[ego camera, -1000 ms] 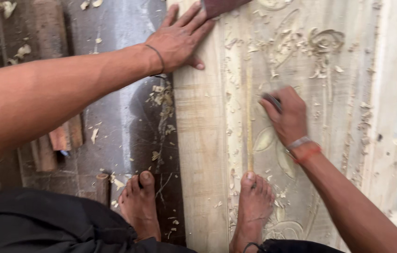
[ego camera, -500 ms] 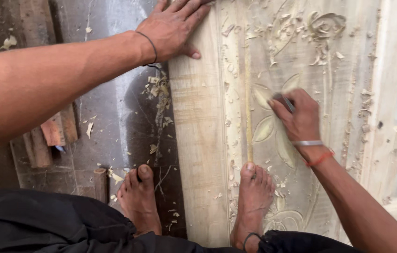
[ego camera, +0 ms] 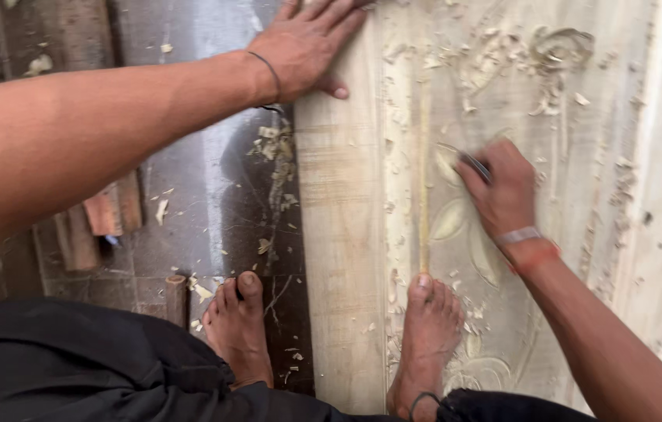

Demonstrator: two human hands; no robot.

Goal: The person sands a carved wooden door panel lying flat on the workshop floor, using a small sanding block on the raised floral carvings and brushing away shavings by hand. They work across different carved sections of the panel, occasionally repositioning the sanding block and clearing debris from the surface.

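Right hand (ego camera: 506,195) has its fingers wrapped round a dark tool (ego camera: 474,165) on the carved plank (ego camera: 346,234), left hand (ego camera: 307,47) fingers spread flat on its edge.

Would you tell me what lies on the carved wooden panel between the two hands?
In the head view, between the left hand and right hand, the panel shows carved grooves and loose wood chips.

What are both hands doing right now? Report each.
Left hand: open, flat on the wooden panel.
Right hand: closed around a carving tool.

Bare arms and bare feet — a thin dark band on the left wrist, pale and red bands on the right — black trousers.
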